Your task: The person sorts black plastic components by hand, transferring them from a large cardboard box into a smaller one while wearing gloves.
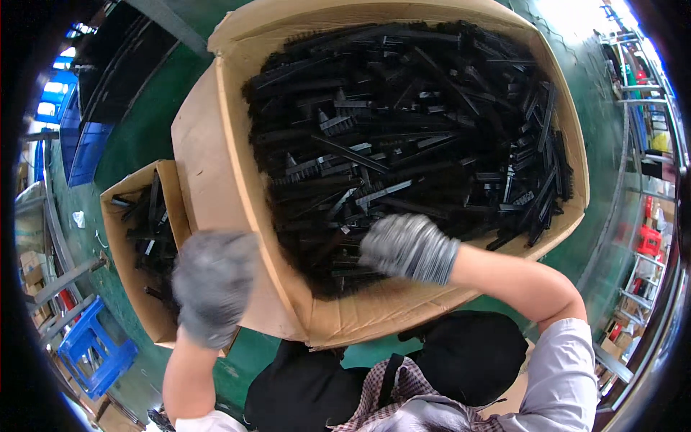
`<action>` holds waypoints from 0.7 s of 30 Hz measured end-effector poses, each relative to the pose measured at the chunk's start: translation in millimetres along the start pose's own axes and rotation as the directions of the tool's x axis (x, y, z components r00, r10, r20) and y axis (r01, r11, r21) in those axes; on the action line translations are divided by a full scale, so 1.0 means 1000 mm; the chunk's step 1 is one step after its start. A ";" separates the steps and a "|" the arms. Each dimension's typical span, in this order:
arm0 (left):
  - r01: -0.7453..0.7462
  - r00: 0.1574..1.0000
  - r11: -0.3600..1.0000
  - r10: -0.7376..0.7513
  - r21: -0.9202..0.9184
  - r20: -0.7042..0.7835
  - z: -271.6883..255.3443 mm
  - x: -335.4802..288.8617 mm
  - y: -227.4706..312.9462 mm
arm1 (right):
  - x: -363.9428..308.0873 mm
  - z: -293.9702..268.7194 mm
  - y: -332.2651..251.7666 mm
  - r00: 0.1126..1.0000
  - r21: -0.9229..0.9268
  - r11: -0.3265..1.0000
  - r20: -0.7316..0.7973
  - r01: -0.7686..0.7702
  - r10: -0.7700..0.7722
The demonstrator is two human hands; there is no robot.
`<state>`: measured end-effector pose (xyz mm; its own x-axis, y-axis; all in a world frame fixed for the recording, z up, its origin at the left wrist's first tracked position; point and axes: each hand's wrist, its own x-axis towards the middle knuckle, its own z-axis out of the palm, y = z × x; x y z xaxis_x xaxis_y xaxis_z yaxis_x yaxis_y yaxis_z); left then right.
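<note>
Stiff black strips (425,93), some toothed, are filling a creased cardboard box (374,317) below the knit-gloved right hand (409,248). The blurred left hand (214,284) is hanging near a narrow carton (173,198); whether either is open or gripping cannot be told.

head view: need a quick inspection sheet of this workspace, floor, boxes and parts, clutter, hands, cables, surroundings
Surface: green floor around the boxes.
Boxes and parts: large open cardboard box piled with black strips, some comb-toothed; smaller cardboard box at left holds fewer.
Clutter: small white scrap on the floor, left of the smaller box.
Hands: both grey-gloved and blurred; left hand near the large box's left side, right hand over its near contents; grip unclear.
Cables: nothing clearly seen.
Surroundings: blue stool at lower left, metal racks along the right.
</note>
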<state>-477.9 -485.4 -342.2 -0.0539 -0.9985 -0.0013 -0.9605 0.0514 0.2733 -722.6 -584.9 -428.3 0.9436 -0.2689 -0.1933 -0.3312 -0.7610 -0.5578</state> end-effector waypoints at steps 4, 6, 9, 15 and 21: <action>-0.246 0.959 0.969 0.239 0.029 0.153 0.083 0.065 0.024 | -0.013 0.009 0.104 0.858 -0.458 0.737 -0.133 -0.497 0.496; -0.305 0.917 0.938 0.243 0.164 0.317 0.112 0.102 0.036 | -0.020 0.014 0.173 0.694 -0.348 0.602 -0.306 -0.718 0.651; -0.363 0.915 0.872 0.268 0.329 0.301 0.170 0.120 0.028 | -0.019 -0.004 0.179 0.860 -0.575 0.639 -0.351 -0.511 0.371; -0.327 0.941 0.821 0.234 0.468 0.246 0.217 0.148 0.033 | -0.015 0.013 0.205 0.929 -0.750 0.567 -0.361 -0.340 0.080; -0.293 0.938 0.814 0.143 0.501 0.315 0.225 0.152 0.034 | -0.010 0.012 0.214 0.911 -0.772 0.570 -0.402 -0.281 -0.095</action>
<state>-579.8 -631.8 -549.3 -0.2744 -0.9243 -0.2653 -0.9030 0.3425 -0.2594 -802.8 -738.2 -555.2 0.8896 -0.4100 0.2015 -0.4565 -0.8138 0.3596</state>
